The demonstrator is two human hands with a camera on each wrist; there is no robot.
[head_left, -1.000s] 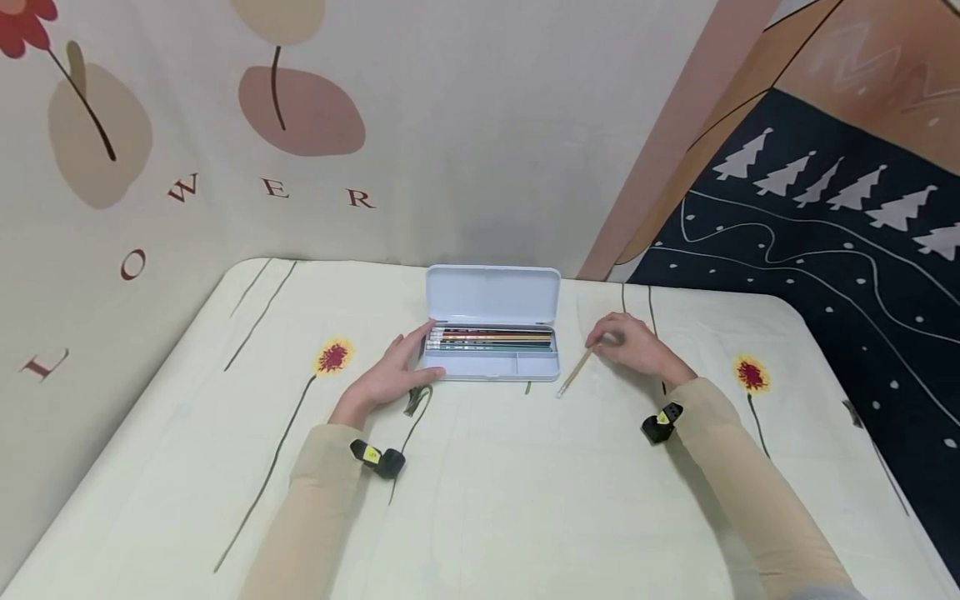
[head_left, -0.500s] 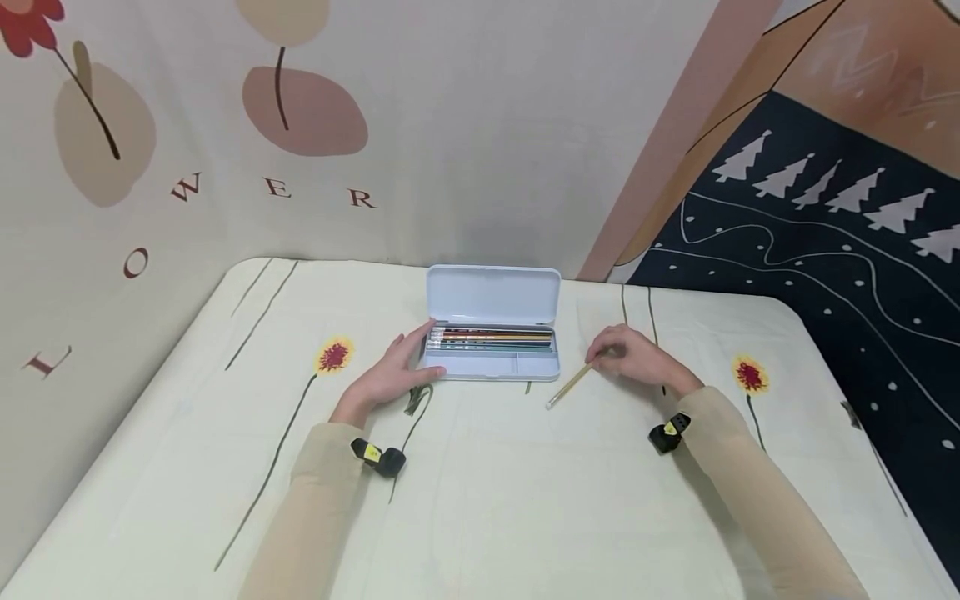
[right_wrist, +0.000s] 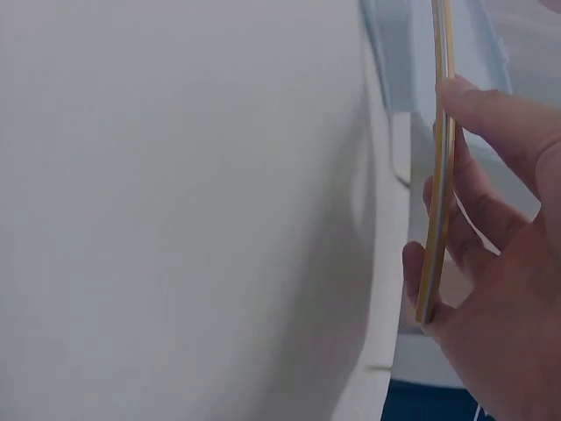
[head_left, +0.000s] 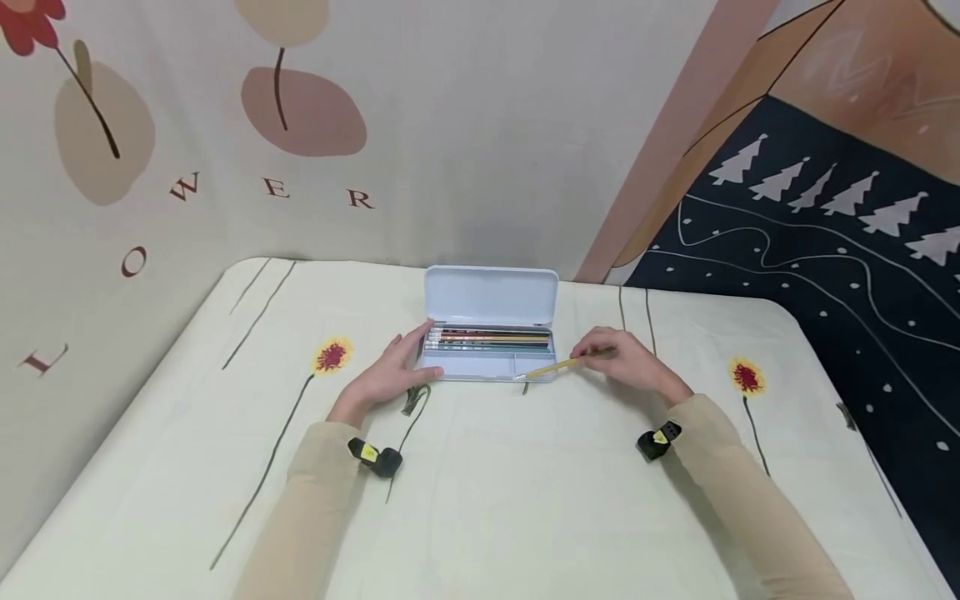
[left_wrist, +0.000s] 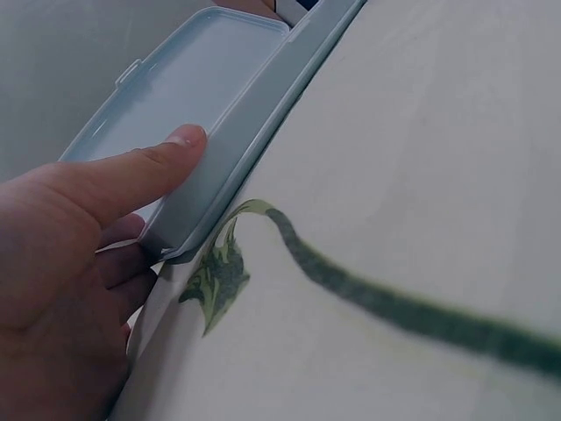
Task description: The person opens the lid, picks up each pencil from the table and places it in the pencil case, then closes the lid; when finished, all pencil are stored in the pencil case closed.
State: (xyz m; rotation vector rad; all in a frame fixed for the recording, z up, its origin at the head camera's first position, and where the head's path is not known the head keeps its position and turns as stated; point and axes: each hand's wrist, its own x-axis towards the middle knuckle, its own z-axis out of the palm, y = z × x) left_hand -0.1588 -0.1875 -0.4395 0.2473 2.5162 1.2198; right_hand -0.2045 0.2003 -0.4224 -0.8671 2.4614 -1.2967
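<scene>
A light blue pencil case (head_left: 472,365) lies with its lid (head_left: 491,295) raised at the back of the table. Several pencils (head_left: 491,339) sit side by side in its rear compartment. My left hand (head_left: 381,377) holds the case's left end, forefinger by the back corner and thumb along the front; the left wrist view has this thumb (left_wrist: 153,167) against the case wall. With thumb and fingers, my right hand (head_left: 624,360) pinches a yellow pencil (head_left: 553,367), its white end over the front right of the case. The right wrist view shows this pencil (right_wrist: 441,175) across the fingers.
A white cloth (head_left: 480,500) with printed flowers covers the table. Behind the case rises a pale printed curtain (head_left: 480,150), and a dark cloth (head_left: 825,267) with tree shapes hangs at the right. Small black cameras are strapped at both wrists.
My right hand has shifted a little left and swung the pencil flatter, bringing its white end from above the cloth to over the case's front right. The left hand stays in place.
</scene>
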